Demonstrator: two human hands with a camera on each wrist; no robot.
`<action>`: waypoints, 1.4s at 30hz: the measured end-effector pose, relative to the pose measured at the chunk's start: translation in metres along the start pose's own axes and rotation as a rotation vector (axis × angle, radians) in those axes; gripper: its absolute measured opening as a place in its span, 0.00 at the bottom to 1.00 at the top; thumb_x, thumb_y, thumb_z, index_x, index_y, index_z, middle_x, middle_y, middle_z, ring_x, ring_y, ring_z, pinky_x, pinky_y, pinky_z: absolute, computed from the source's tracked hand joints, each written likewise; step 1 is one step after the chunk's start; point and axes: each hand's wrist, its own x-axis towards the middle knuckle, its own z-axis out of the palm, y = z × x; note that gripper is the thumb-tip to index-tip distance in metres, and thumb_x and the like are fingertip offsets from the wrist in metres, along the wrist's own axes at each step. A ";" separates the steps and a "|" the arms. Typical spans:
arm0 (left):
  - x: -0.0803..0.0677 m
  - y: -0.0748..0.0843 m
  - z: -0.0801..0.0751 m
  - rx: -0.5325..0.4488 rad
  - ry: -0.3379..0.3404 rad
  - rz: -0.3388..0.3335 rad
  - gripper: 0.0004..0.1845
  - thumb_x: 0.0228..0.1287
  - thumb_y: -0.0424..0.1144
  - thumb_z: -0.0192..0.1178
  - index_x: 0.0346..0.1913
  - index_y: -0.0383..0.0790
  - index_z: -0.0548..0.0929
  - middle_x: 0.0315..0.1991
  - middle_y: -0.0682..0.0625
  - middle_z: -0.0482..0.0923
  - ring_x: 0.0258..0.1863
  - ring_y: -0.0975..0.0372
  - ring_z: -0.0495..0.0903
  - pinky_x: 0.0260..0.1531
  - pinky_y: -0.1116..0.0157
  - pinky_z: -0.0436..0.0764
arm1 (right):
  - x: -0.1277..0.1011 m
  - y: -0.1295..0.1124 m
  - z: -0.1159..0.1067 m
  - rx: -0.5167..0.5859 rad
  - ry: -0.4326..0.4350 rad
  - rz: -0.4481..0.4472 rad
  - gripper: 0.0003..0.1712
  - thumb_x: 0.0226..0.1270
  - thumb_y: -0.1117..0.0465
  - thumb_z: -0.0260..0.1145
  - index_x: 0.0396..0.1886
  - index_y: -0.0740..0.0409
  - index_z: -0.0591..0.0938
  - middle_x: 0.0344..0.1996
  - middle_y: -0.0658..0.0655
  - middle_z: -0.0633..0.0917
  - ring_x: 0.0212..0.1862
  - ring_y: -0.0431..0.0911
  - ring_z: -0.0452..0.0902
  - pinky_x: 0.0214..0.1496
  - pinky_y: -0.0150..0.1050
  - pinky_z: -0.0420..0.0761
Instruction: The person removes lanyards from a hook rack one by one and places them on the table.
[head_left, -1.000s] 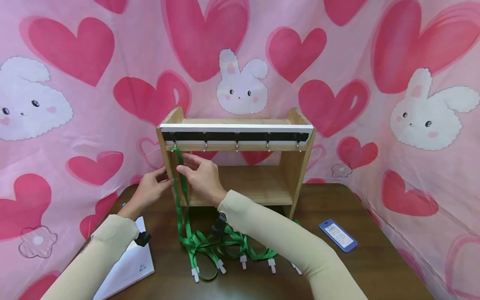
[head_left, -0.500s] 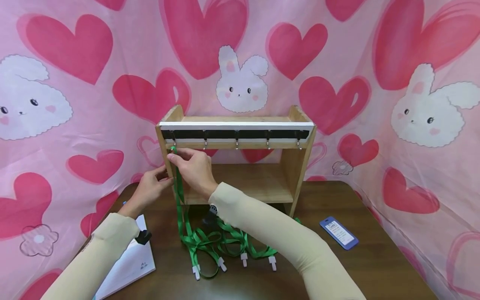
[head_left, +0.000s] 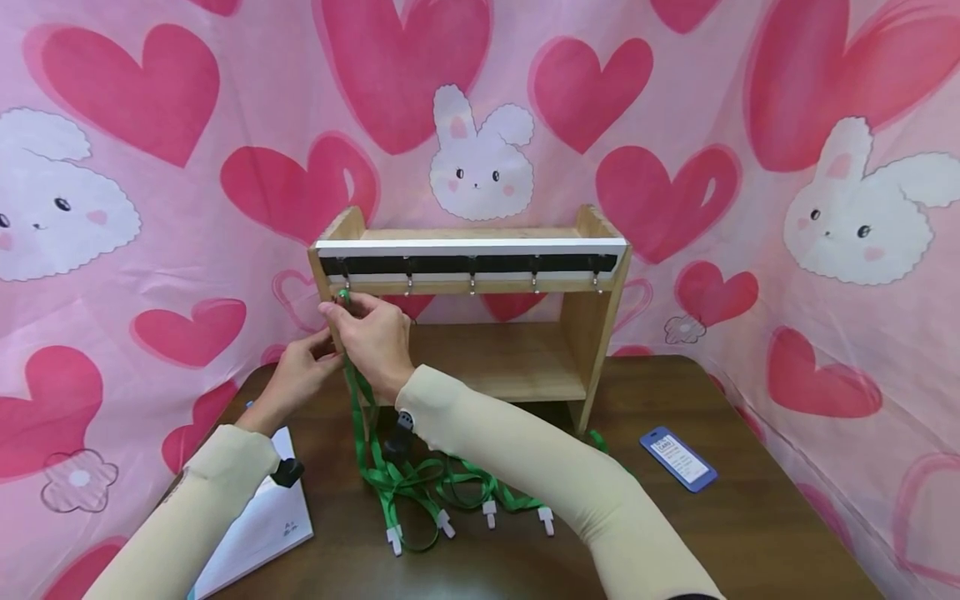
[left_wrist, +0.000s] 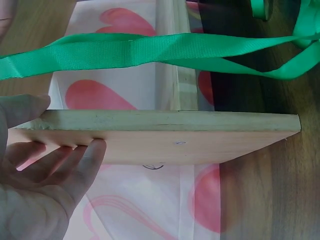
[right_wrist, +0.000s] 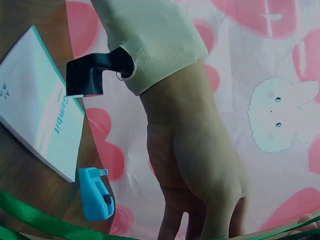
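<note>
A wooden shelf (head_left: 517,358) stands on the table with a row of small metal hooks (head_left: 472,285) along its front rail. My left hand (head_left: 300,367) grips the shelf's left side panel. In the left wrist view, the thumb lies at the panel's (left_wrist: 165,121) front edge and the fingers press its outer face. Just below the leftmost hook, my right hand (head_left: 375,337) pinches the top of a green lanyard (head_left: 358,417), a bit of green showing above the fingers. The strap hangs down past the panel to the table. The right wrist view shows mainly my left hand (right_wrist: 200,170).
More green lanyards with white clips (head_left: 491,513) lie tangled before the shelf. A blue card holder (head_left: 678,458) is at the right, a white notepad (head_left: 258,525) at the left. A blue tape dispenser (right_wrist: 95,195) shows beside the notepad in the right wrist view.
My right hand has moved left and slightly up along the lanyard, from the strap to its top by the leftmost hook. My left hand has stayed on the panel.
</note>
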 end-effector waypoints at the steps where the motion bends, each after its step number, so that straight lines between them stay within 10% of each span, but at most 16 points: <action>1: 0.000 0.000 0.000 0.003 0.002 0.000 0.31 0.74 0.43 0.60 0.76 0.41 0.67 0.68 0.36 0.76 0.64 0.42 0.78 0.60 0.47 0.79 | 0.000 0.000 0.001 -0.006 0.006 -0.003 0.17 0.62 0.42 0.74 0.45 0.44 0.91 0.38 0.42 0.92 0.43 0.30 0.84 0.41 0.28 0.83; 8: 0.001 -0.002 0.000 0.009 0.009 -0.001 0.30 0.74 0.44 0.60 0.75 0.40 0.69 0.66 0.36 0.77 0.64 0.43 0.79 0.59 0.50 0.82 | 0.002 -0.002 0.006 0.058 -0.028 0.048 0.13 0.71 0.47 0.67 0.45 0.45 0.90 0.34 0.43 0.92 0.40 0.31 0.87 0.45 0.27 0.84; 15: 0.004 -0.002 0.001 0.033 0.035 0.017 0.23 0.72 0.37 0.60 0.66 0.33 0.78 0.59 0.34 0.82 0.54 0.48 0.82 0.47 0.75 0.84 | 0.008 -0.002 -0.002 0.152 -0.134 0.088 0.13 0.78 0.53 0.60 0.46 0.51 0.88 0.32 0.49 0.92 0.35 0.38 0.90 0.44 0.36 0.90; 22: 0.005 0.001 0.001 0.011 0.038 0.030 0.25 0.71 0.36 0.62 0.69 0.32 0.75 0.62 0.33 0.80 0.59 0.46 0.81 0.58 0.57 0.82 | 0.016 -0.006 -0.008 0.133 -0.191 0.153 0.11 0.78 0.57 0.60 0.45 0.53 0.88 0.28 0.50 0.91 0.31 0.41 0.90 0.35 0.35 0.90; 30: 0.003 -0.001 0.001 0.026 0.081 0.054 0.19 0.71 0.35 0.62 0.60 0.28 0.81 0.52 0.31 0.84 0.48 0.54 0.83 0.41 0.83 0.79 | 0.013 -0.012 -0.007 0.269 -0.215 0.242 0.09 0.75 0.58 0.62 0.43 0.54 0.88 0.31 0.54 0.92 0.35 0.43 0.91 0.42 0.41 0.91; 35: 0.001 -0.001 0.000 0.005 0.089 0.057 0.18 0.71 0.34 0.62 0.58 0.27 0.81 0.50 0.30 0.85 0.39 0.69 0.79 0.38 0.83 0.78 | 0.003 -0.015 -0.009 0.279 -0.233 0.209 0.10 0.74 0.59 0.63 0.45 0.56 0.88 0.33 0.54 0.93 0.37 0.41 0.91 0.42 0.36 0.90; 42: 0.001 0.002 -0.002 0.027 0.046 -0.033 0.18 0.71 0.36 0.61 0.58 0.27 0.82 0.45 0.35 0.84 0.36 0.60 0.75 0.34 0.76 0.78 | -0.017 -0.011 -0.012 0.265 -0.244 0.154 0.10 0.75 0.60 0.63 0.44 0.57 0.89 0.36 0.53 0.93 0.38 0.40 0.91 0.43 0.33 0.90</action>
